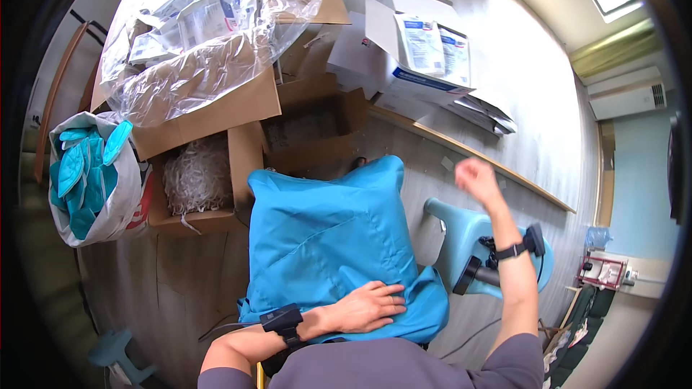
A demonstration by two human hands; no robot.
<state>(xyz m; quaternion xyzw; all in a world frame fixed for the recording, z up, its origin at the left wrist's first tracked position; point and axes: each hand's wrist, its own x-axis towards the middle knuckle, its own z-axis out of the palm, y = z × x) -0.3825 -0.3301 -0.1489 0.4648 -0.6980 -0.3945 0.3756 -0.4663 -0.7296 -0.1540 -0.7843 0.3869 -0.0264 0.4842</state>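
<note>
Big open carton [216, 122] ahead on my left, packets [205, 21] heaped inside; blue cloth [328, 223] right here against my front; pale-blue stool [455, 238] at my right! My left hand [367, 308] lies flat on the cloth, fingers slightly apart; my right hand [476, 179], held up near the stool, curls in, perhaps empty, can't tell.

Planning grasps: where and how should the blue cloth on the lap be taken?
Probably pinch the blue cloth at its far right corner, coming from the right: that corner juts out as a point, while the left hand lies on the near part.
</note>
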